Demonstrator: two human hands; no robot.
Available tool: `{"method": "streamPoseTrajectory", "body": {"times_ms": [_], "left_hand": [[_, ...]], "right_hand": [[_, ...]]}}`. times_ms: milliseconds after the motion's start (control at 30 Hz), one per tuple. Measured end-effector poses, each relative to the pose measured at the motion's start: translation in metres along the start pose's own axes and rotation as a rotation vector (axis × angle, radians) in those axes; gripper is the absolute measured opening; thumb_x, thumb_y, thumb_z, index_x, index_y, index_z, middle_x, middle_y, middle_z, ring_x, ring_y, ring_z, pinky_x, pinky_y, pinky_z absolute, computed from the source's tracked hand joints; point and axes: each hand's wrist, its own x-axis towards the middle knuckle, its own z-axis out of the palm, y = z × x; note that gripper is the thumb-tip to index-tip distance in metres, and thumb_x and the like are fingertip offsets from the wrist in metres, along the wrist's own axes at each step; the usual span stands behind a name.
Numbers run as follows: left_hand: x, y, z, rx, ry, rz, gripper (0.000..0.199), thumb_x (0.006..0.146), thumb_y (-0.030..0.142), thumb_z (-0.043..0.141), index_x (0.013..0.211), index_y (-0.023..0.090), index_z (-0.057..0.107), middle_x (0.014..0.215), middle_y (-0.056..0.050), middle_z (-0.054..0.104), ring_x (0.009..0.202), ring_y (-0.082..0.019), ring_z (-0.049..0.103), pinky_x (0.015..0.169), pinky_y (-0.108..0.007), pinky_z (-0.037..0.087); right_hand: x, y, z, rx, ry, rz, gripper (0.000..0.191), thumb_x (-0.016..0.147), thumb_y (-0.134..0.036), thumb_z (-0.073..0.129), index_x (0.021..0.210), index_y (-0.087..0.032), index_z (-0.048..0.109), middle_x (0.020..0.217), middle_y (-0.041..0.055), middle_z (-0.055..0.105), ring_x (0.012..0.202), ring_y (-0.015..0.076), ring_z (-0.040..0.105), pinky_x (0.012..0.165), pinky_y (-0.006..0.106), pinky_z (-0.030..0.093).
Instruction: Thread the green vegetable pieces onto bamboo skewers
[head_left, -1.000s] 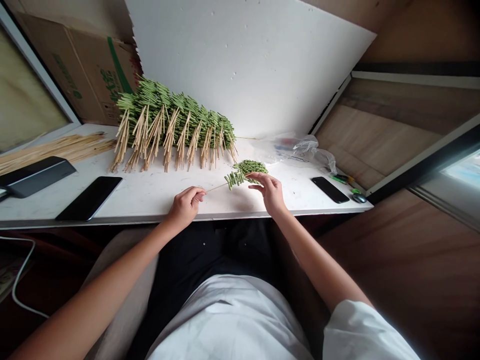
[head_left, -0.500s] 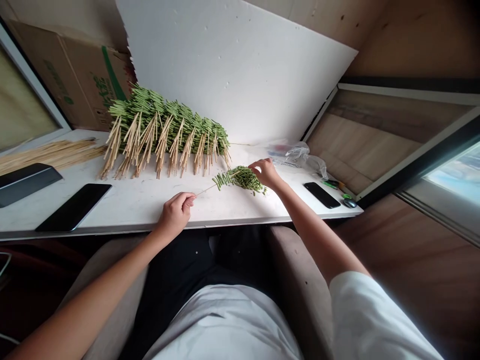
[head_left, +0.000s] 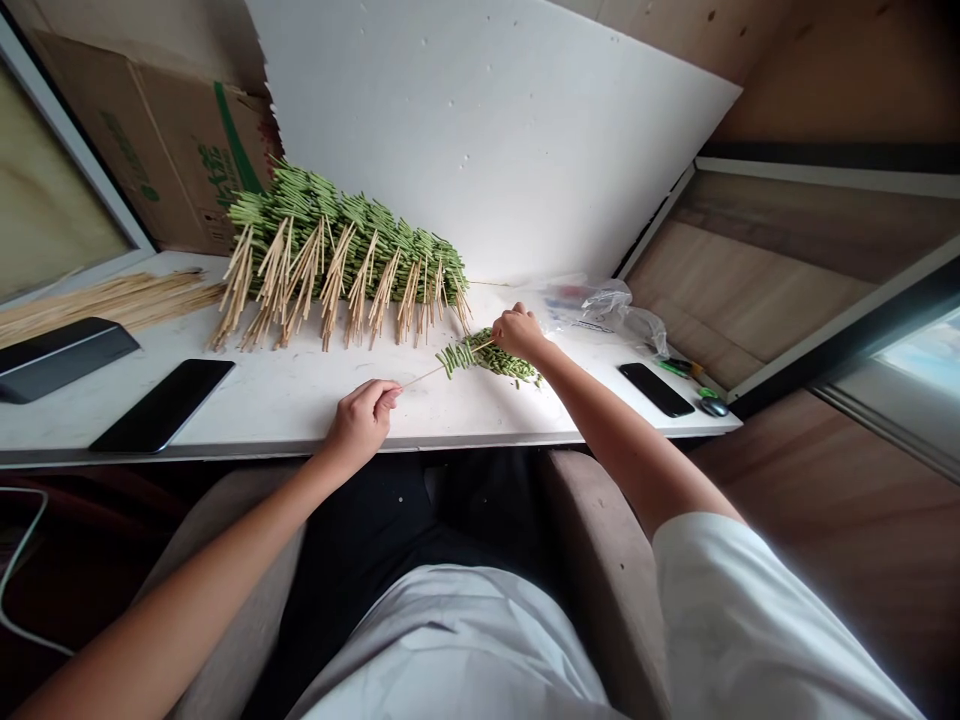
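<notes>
My left hand (head_left: 365, 415) pinches the bare lower end of a thin wooden skewer (head_left: 421, 379). Several short green bean pieces (head_left: 455, 358) are threaded crosswise along its upper part. The skewer slants up to the right, its tip end reaching my right hand (head_left: 517, 332). The fingers of that hand are closed around the tip area; what they hold is hidden. Below and beside it lies a heap of loose cut green bean pieces (head_left: 510, 365). Behind, to the left, is a large stack of filled bean skewers (head_left: 352, 240), their bare stick ends pointing toward me.
Bare skewers (head_left: 120, 300) lie at the left on the white table (head_left: 277, 405). A black phone (head_left: 163, 405) and a dark grey wedge-shaped object (head_left: 67, 355) are nearer me. To the right are a clear plastic bag (head_left: 607, 302), another phone (head_left: 656, 389) and a computer mouse (head_left: 713, 405).
My right hand has moved slightly left and down to the skewer's tip, its fingers closing there. My left hand still holds the skewer. The whole view has shifted a little.
</notes>
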Motion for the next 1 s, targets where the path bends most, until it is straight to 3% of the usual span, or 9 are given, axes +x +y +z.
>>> {"method": "streamPoseTrajectory", "body": {"times_ms": [133, 267, 367, 467, 600, 800, 900, 1000], "left_hand": [[0.000, -0.001, 0.000, -0.007, -0.001, -0.001, 0.024, 0.107, 0.029, 0.054, 0.096, 0.019, 0.073, 0.079, -0.005, 0.074, 0.074, -0.020, 0.071, 0.075, -0.031, 0.057], [0.000, 0.000, 0.000, -0.013, 0.000, 0.017, 0.024, 0.107, 0.029, 0.053, 0.097, 0.019, 0.073, 0.078, -0.005, 0.074, 0.074, -0.020, 0.071, 0.074, -0.030, 0.056], [0.000, 0.000, 0.000, -0.023, 0.002, 0.039, 0.024, 0.107, 0.028, 0.053, 0.098, 0.019, 0.073, 0.080, -0.005, 0.074, 0.075, -0.019, 0.072, 0.075, -0.030, 0.056], [-0.001, 0.001, 0.000, -0.033, -0.001, 0.059, 0.023, 0.107, 0.027, 0.054, 0.099, 0.019, 0.073, 0.081, -0.005, 0.075, 0.075, -0.019, 0.072, 0.075, -0.029, 0.057], [-0.001, 0.002, -0.002, -0.029, -0.013, 0.071, 0.022, 0.107, 0.026, 0.054, 0.100, 0.019, 0.073, 0.082, -0.005, 0.076, 0.075, -0.018, 0.072, 0.076, -0.028, 0.058], [-0.001, 0.004, -0.004, -0.028, -0.047, 0.066, 0.023, 0.107, 0.027, 0.054, 0.099, 0.019, 0.074, 0.086, -0.006, 0.077, 0.076, -0.018, 0.073, 0.076, -0.028, 0.059], [-0.001, 0.004, -0.005, -0.027, -0.056, 0.067, 0.023, 0.107, 0.028, 0.054, 0.099, 0.019, 0.074, 0.087, -0.006, 0.078, 0.075, -0.018, 0.072, 0.075, -0.028, 0.059], [-0.001, 0.004, -0.005, -0.037, -0.054, 0.082, 0.023, 0.107, 0.027, 0.054, 0.099, 0.019, 0.074, 0.088, -0.006, 0.078, 0.074, -0.017, 0.072, 0.075, -0.027, 0.058]], "right_hand": [[-0.006, 0.000, -0.007, 0.252, 0.123, 0.019, 0.028, 0.094, -0.045, 0.076, 0.087, -0.018, 0.079, 0.098, 0.0184, 0.079, 0.118, 0.0408, 0.061, 0.102, 0.058, 0.049], [-0.030, -0.006, -0.013, 0.785, 0.278, 0.126, 0.049, 0.092, -0.067, 0.072, 0.096, -0.019, 0.074, 0.094, 0.0107, 0.080, 0.093, 0.0248, 0.071, 0.090, 0.042, 0.055], [-0.059, -0.018, -0.014, 1.188, 0.249, 0.231, 0.057, 0.075, -0.073, 0.086, 0.095, -0.021, 0.072, 0.087, 0.0032, 0.076, 0.081, 0.0172, 0.068, 0.072, 0.030, 0.054], [-0.089, -0.032, -0.015, 1.473, 0.167, 0.265, 0.054, 0.069, -0.063, 0.095, 0.100, -0.024, 0.074, 0.083, -0.0018, 0.072, 0.077, 0.0136, 0.066, 0.067, 0.025, 0.053], [-0.115, -0.044, -0.014, 1.631, 0.125, 0.284, 0.047, 0.069, -0.048, 0.099, 0.103, -0.024, 0.078, 0.087, -0.0005, 0.074, 0.081, 0.0149, 0.068, 0.076, 0.027, 0.060], [-0.123, -0.052, -0.003, 1.685, 0.207, 0.303, 0.048, 0.061, -0.038, 0.103, 0.102, -0.027, 0.080, 0.098, 0.0008, 0.079, 0.103, 0.0211, 0.074, 0.103, 0.038, 0.060], [-0.124, -0.057, -0.002, 1.687, 0.211, 0.296, 0.047, 0.064, -0.044, 0.102, 0.102, -0.028, 0.079, 0.097, 0.0007, 0.079, 0.104, 0.0219, 0.075, 0.102, 0.040, 0.061], [-0.127, -0.063, -0.003, 1.695, 0.153, 0.308, 0.046, 0.068, -0.051, 0.100, 0.100, -0.028, 0.076, 0.100, 0.0010, 0.080, 0.105, 0.0222, 0.078, 0.092, 0.036, 0.064]]}}
